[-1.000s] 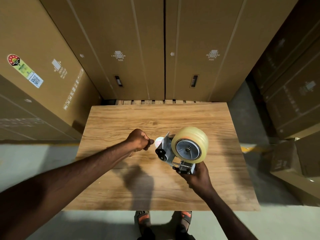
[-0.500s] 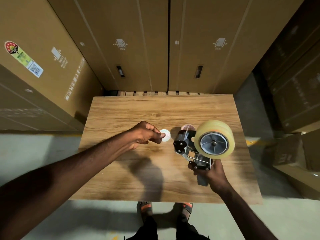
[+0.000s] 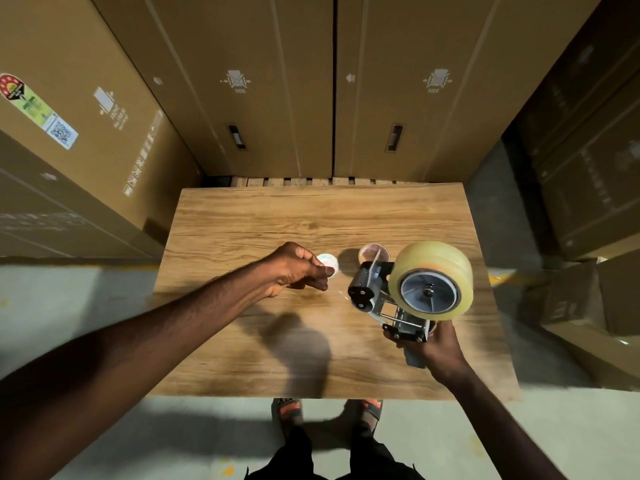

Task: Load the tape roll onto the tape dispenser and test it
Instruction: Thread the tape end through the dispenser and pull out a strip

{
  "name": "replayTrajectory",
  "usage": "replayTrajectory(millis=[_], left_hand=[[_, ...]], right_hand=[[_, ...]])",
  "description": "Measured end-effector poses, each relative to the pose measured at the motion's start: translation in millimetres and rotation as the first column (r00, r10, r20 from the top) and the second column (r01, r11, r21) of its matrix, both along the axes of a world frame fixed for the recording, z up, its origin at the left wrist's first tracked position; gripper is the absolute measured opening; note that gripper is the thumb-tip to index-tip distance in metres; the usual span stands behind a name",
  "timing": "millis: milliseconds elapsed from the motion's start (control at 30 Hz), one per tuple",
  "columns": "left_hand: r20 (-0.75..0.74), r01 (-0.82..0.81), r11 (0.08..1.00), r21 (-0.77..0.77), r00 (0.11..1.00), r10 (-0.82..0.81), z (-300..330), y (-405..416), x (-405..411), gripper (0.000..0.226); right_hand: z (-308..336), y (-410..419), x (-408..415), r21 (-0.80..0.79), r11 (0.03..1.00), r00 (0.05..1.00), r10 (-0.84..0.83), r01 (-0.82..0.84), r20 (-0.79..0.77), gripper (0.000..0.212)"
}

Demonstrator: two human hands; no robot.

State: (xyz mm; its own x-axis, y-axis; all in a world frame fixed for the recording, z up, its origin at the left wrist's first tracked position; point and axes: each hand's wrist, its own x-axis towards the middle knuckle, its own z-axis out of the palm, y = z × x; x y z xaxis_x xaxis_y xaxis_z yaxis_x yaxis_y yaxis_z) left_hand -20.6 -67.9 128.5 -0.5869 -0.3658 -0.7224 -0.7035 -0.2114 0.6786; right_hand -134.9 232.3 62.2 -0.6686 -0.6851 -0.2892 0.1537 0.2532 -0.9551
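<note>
My right hand [image 3: 437, 348] grips the tape dispenser [image 3: 388, 303] handle over the table [image 3: 242, 341], tape roll [image 3: 431, 280] mounted at its 2 o'clock, while my left hand [image 3: 294, 270] pinches a small white disc [image 3: 328, 263] at 9 o'clock.

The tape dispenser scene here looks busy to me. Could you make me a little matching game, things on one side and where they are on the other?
Things:
1. tape roll
2. left hand
3. right hand
4. small white disc

Places:
A. gripping the tape dispenser handle
B. mounted on the dispenser's wheel
C. at the left hand's fingertips
D. over the wooden table, left of the dispenser

Pairs: 1-B, 2-D, 3-A, 4-C
</note>
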Motion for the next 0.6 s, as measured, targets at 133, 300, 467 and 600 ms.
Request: replayTrajectory(millis=[133, 300, 467, 600], left_hand=[[0.063, -0.013, 0.999, -0.051, 0.998, 0.016, -18.6, -3.5, -1.8, 0.02], [0.134, 0.057, 0.989, -0.135, 0.99, -0.039, -53.2, -7.6, -1.5, 0.014], [0.16, 0.116, 0.932, -0.342, 0.985, -0.064, -90.1, -25.0, 0.3, 0.021], [0.202, 0.217, 0.888, -0.405, 0.969, -0.144, -114.0, -33.9, -1.4, 0.02]], right_hand=[[5.0, -5.5, 6.3, 0.032, 0.996, 0.991, 0.091, -0.088, -0.095, 0.039], [-11.3, -9.2, 14.3, 0.081, 0.988, 0.968, 0.145, -0.131, -0.206, 0.038], [-32.6, -2.0, 23.7, 0.181, 0.975, 0.967, 0.166, -0.131, -0.195, 0.044], [-50.9, 2.8, 32.9, 0.23, 0.965, 0.965, 0.174, -0.127, -0.198, 0.044]])
